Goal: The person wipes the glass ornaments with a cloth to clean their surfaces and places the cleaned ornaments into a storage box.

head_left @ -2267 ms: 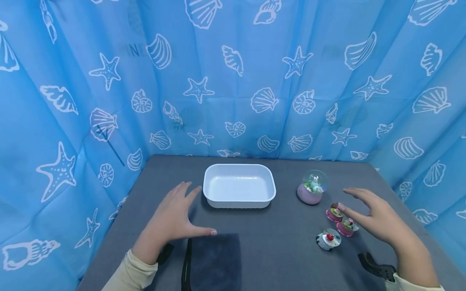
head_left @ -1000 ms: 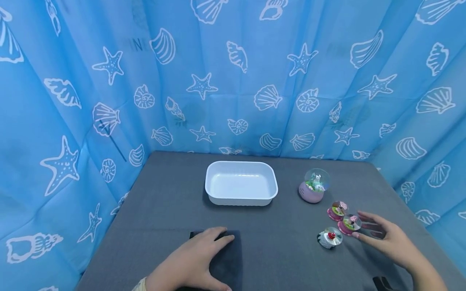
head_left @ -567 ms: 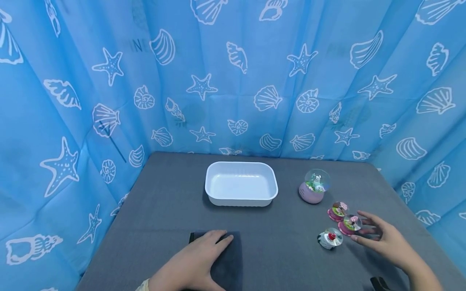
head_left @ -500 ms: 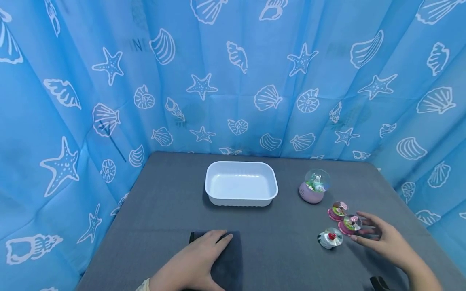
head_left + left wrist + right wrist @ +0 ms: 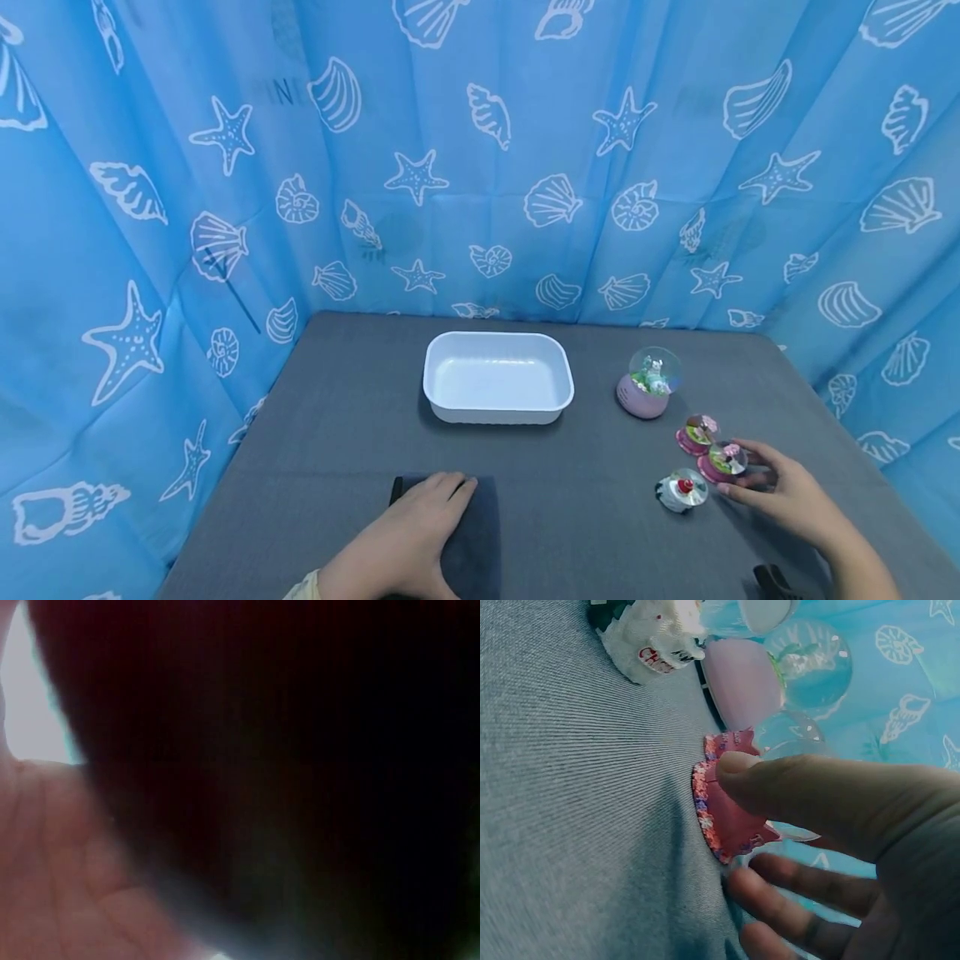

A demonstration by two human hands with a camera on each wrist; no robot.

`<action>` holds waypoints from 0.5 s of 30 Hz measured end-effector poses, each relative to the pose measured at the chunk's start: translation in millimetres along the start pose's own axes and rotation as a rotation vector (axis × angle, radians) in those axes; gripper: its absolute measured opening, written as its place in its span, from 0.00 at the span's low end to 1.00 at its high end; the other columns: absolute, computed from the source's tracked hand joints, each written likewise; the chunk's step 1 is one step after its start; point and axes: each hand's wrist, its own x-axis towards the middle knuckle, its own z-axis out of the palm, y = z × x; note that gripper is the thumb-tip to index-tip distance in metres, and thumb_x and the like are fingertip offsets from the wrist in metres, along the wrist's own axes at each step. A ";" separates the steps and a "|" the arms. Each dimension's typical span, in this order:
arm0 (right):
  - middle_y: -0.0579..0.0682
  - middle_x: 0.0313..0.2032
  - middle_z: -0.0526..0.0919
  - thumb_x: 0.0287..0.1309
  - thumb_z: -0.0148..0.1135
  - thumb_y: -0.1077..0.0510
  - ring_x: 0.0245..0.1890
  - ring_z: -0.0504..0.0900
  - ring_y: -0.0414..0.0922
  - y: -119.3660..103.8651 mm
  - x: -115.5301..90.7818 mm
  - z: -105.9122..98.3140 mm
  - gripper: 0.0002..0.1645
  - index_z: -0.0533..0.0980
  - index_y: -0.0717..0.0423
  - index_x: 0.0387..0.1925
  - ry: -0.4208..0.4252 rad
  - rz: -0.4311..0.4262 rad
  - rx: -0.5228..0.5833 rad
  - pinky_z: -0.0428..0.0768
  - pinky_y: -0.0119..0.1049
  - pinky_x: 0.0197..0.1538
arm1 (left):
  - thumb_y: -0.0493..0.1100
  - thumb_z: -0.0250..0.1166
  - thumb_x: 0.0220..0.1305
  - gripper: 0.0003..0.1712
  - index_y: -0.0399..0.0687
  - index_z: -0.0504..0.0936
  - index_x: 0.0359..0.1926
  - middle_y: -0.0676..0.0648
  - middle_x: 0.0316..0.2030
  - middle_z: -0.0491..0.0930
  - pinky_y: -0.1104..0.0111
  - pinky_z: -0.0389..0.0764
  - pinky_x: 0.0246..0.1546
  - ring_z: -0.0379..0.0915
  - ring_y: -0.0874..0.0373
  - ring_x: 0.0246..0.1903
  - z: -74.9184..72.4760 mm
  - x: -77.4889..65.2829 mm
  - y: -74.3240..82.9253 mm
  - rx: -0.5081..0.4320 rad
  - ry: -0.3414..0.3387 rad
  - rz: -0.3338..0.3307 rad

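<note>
The right hand (image 5: 787,492) is curving its thumb and fingers partway closed round the nearer pink-based snow globe (image 5: 712,470), which is sitting right of the white dish (image 5: 498,415) and closer to the wearer. Whether any weight is being taken is hard to tell. The left hand (image 5: 408,533) is resting over a dark cloth (image 5: 483,542) in front of the dish, its fingers loosely bent and close together; nothing is showing in its grip.

The farther pink-based snow globe (image 5: 690,442), also right of the dish, is standing so close that a careless finger could be knocking it over. The cherry-red-topped snow globe (image 5: 677,493) is waiting near the thumb and could be toppling if the hand swung dishward. A grip on the smooth dome alone could be slipping.

Red lettering beginning "Ch" is showing on the cherry-topped globe's white base in the right wrist view. The pink base is carrying lettering too blurred to read, as is the lilac-based snow globe (image 5: 641,400) right of the dish. Faint letters "IN" are appearing on the shell-print curtain (image 5: 450,242) behind the dish.
</note>
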 end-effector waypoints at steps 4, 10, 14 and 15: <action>0.74 0.57 0.78 0.63 0.76 0.45 0.43 0.83 0.46 1.0 3.4 1.7 0.54 0.61 0.76 0.73 -0.024 0.044 -0.040 0.80 0.36 0.37 | 0.91 0.67 0.40 0.80 0.42 0.62 0.81 0.42 0.74 0.69 0.52 0.79 0.68 0.69 0.49 0.71 -3.0 1.8 1.5 0.027 -0.028 -0.022; 0.61 0.43 0.83 0.64 0.74 0.43 0.38 0.79 0.46 0.9 7.7 4.9 0.54 0.62 0.83 0.68 -0.045 0.084 -0.079 0.77 0.39 0.34 | 0.91 0.68 0.38 0.81 0.43 0.60 0.82 0.42 0.76 0.67 0.52 0.78 0.69 0.68 0.49 0.73 -4.3 3.8 1.7 0.039 -0.070 -0.042; 0.57 0.41 0.83 0.66 0.73 0.44 0.36 0.77 0.45 -0.2 9.7 3.7 0.51 0.63 0.82 0.68 -0.037 0.065 -0.078 0.75 0.36 0.32 | 0.93 0.65 0.38 0.81 0.41 0.63 0.80 0.42 0.73 0.71 0.53 0.80 0.66 0.70 0.50 0.70 -4.8 6.3 2.2 0.090 -0.050 -0.025; 0.57 0.41 0.83 0.66 0.72 0.44 0.35 0.76 0.44 -0.4 10.2 3.3 0.50 0.64 0.82 0.68 -0.032 0.054 -0.075 0.74 0.36 0.32 | 0.93 0.65 0.38 0.81 0.41 0.64 0.80 0.42 0.73 0.72 0.53 0.80 0.66 0.71 0.50 0.70 -4.9 7.0 2.3 0.103 -0.047 -0.024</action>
